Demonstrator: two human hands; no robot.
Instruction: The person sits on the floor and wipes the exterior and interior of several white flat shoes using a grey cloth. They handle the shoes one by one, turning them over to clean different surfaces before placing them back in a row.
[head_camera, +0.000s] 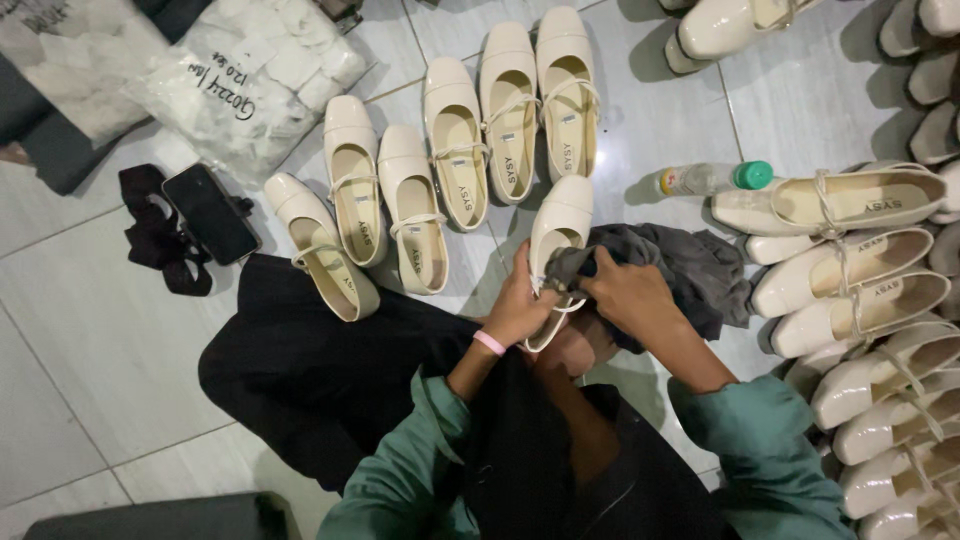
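Your left hand has its grip clenched on the cream shoe, whose long axis runs near to far, toe pointing far. Your right hand, just right of it, grips the grey cloth against the shoe's opening.

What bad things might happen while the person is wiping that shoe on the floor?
1. The plastic bottle lies on its side right by the grey cloth; a tug on the cloth might roll it into the shoes.
2. The left hand has a grip on the cream shoe near its thin strap, which may bend.
3. The phone lies on the floor, where it may be stepped on.
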